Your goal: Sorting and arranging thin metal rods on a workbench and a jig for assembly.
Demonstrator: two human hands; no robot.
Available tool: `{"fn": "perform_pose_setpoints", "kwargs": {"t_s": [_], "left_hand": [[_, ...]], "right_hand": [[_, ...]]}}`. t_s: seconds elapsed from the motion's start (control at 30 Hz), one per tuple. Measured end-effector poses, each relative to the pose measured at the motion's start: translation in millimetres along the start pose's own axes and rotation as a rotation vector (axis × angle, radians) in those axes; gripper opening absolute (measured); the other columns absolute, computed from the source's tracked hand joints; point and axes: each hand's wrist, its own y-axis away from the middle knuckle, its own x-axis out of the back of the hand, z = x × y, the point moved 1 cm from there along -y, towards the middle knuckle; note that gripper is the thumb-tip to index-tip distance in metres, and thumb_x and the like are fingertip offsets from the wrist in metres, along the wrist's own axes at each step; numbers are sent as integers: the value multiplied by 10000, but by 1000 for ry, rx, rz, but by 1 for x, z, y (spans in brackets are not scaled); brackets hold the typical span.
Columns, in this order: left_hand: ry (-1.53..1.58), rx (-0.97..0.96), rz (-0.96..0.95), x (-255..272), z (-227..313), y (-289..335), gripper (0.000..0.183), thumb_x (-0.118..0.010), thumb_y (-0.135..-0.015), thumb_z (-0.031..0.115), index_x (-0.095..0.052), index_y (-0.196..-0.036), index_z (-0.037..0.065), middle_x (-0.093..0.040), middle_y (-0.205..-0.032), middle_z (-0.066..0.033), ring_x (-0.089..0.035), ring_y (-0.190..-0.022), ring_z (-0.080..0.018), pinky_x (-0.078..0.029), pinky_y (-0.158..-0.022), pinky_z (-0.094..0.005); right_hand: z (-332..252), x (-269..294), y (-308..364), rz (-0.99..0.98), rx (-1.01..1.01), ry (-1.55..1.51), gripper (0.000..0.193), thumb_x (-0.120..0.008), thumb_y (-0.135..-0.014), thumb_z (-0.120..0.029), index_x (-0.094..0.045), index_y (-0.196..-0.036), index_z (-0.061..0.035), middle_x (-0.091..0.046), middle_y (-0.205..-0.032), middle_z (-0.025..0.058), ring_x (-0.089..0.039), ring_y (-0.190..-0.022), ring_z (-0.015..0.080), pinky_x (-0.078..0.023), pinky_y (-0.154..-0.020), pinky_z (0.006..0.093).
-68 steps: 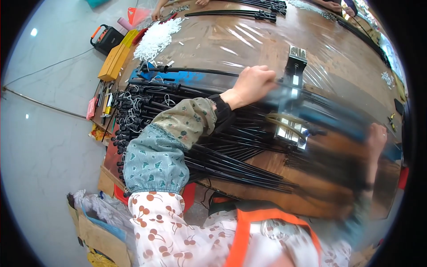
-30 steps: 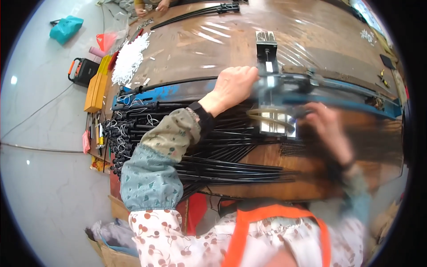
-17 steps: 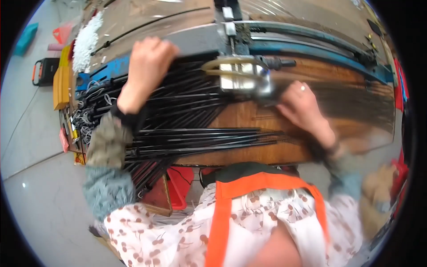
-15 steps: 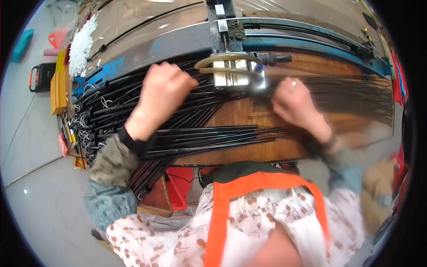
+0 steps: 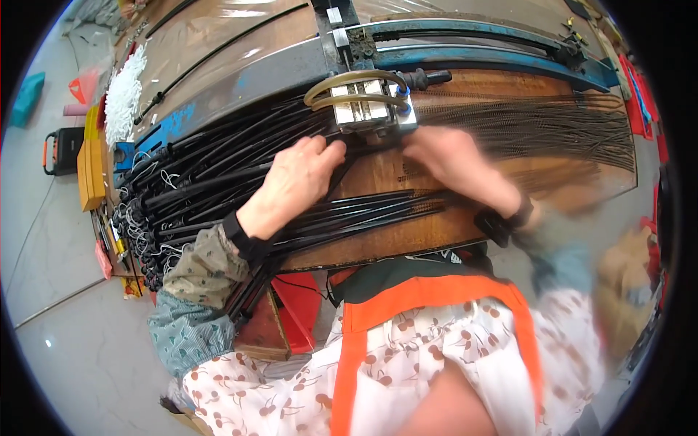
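Black rod (image 5: 365, 150), likely light, stiff; grip it near-left of metal block (image 5: 361, 107); left hand (image 5: 299, 176) closed round it, right hand (image 5: 447, 158) unclear

On the table (image 5: 378, 236), rods (image 5: 225, 163) lay heaped at left, coil springs (image 5: 538, 131) at right. The pneumatic fixture (image 5: 361, 109) stood between, toward the far side; its rail (image 5: 480, 57) ran far right. Plastic pieces (image 5: 125, 94) lay far left.

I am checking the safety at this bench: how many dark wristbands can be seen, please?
2. One dark wristband is at the wrist of the left hand; a second dark wristband is at the wrist of the blurred right hand. Sleeves may hide more.
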Motion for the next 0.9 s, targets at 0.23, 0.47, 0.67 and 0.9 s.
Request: {"fn": "perform_pose_setpoints", "kwargs": {"t_s": [0.23,0.47,0.67,0.9], "left_hand": [[20,35,-37,14,42,-14,224,-625,-839,112,-641,-1062,125,-616,-768,-126,-653,-682,-329,-532,-559,-449],[-104,-73,-42,24,87,-31,281,-604,-804,70,-584,-1084,66,-584,-800,-101,-642,-735,-282,-538,-600,-401],[-183,-136,113,62,77,-57,314,-600,-820,74,-580,-1130,24,-584,-843,-83,-622,-790,-248,-528,-656,-373],[-196,-228,327,24,85,-60,695,-679,-762,124,-543,-1417,312,-533,-786,-42,-590,-662,-186,-487,-516,-323]], "right_hand": [[-7,10,14,99,-66,-367,137,-687,-887,-135,-714,-940,-12,-689,-850,143,-626,-774,319,-495,-692,392],[-19,37,31,177,248,186,438,-760,-803,-131,-670,-1212,-3,-636,-855,97,-596,-782,316,-507,-680,414],[61,105,30,510,-33,198,491,-785,-821,-126,-620,-1277,-51,-658,-1045,173,-633,-866,331,-521,-741,387],[76,119,65,431,134,289,463,-747,-849,15,-669,-1288,-109,-607,-750,139,-524,-562,233,-439,-553,336]]}}
